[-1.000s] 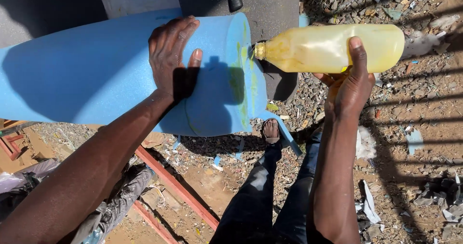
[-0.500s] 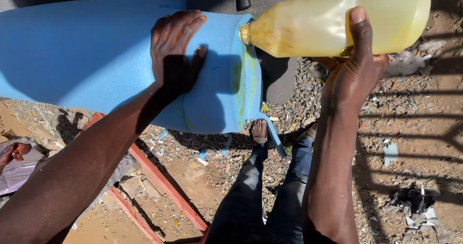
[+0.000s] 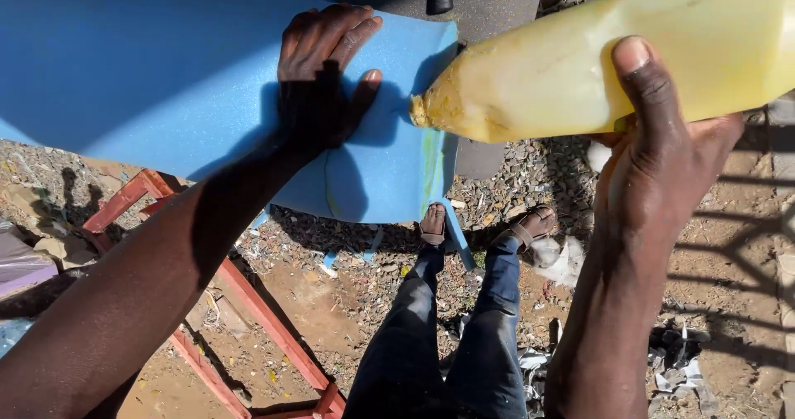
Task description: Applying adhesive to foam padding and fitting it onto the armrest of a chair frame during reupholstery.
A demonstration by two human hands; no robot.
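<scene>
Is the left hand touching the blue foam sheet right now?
Touching. The head view shows the left hand pressed flat, fingers spread, on the blue foam sheet, with no gap beneath the palm.

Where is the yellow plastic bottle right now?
Head view, upper right: the yellow plastic bottle lies tilted in the right hand, its mouth at the blue foam sheet edge, near the left hand.

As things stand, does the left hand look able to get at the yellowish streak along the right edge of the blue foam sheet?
Probably yes. The left hand lies flat on the blue foam sheet, close to the yellowish streak, with bare foam between. Only the mouth of the plastic bottle, held in the right hand, crowds that edge.
</scene>
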